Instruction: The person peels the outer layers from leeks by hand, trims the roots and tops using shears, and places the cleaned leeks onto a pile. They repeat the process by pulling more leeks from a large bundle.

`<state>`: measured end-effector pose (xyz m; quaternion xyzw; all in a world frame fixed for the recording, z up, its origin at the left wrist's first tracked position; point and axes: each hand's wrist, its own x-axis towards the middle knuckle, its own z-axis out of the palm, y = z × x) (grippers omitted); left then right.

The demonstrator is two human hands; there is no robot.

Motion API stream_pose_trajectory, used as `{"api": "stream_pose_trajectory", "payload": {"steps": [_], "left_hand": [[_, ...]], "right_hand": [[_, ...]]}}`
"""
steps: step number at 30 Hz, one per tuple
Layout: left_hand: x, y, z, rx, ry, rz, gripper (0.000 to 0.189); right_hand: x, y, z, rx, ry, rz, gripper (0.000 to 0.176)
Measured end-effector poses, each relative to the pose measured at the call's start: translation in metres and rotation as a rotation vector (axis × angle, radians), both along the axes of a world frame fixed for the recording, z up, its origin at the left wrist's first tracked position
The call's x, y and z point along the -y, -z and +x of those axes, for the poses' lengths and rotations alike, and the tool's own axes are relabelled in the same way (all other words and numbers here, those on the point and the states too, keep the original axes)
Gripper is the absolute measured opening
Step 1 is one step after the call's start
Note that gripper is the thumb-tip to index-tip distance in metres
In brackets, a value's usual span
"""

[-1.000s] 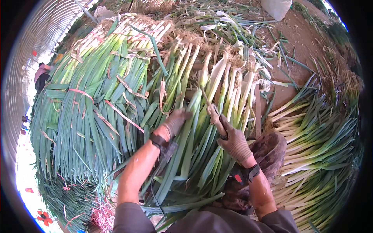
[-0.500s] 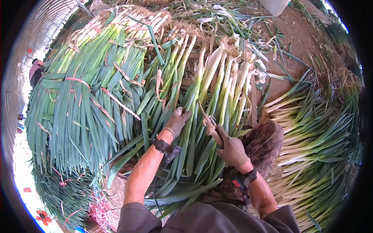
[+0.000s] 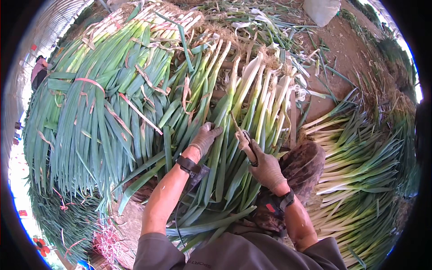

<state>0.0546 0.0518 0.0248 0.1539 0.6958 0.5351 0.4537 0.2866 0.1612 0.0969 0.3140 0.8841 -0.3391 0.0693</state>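
Observation:
Long green onions (image 3: 258, 94) lie in a loose row in front of me, roots away and leaves toward my lap. My left hand (image 3: 207, 138), in a pale knit glove, is closed around the green part of one green onion (image 3: 227, 101). Gloved likewise, my right hand (image 3: 267, 170) grips a slim tool (image 3: 244, 145) with a thin, pointed tip, a pale wrapped body and a dark grip. Its tip overlaps the stalk just above my left fingers; I cannot tell the tool's exact kind.
Tied green onion bundles (image 3: 96, 108) are piled at the left. More green onions (image 3: 355, 171) lie along the right, past my bent knee (image 3: 306, 164). Pink ties (image 3: 110, 238) sit at lower left, peeled scraps (image 3: 270, 27) at the back. A person (image 3: 39, 72) stands far left.
The view has shifted slightly. Both hands stay almost in place, the left at the green onion and the right gripping the tool, whose tip remains against the same stalk in view.

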Motion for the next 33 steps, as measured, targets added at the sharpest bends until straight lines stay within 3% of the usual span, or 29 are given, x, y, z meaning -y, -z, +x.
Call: {"api": "stream_pose_trajectory", "payload": {"steps": [13,25,33], "left_hand": [[0.0,0.005,-0.002,-0.002,-0.009,-0.028,0.03],[0.0,-0.004,0.002,-0.124,0.007,-0.067,0.048],[0.0,-0.004,0.002,-0.174,0.004,-0.063,0.05]], "right_hand": [[-0.001,-0.002,-0.02,0.063,0.002,0.0,0.085],[-0.042,0.017,-0.081,0.065,0.087,0.087,0.078],[-0.075,0.036,-0.115,0.017,0.104,0.161,0.075]]}}
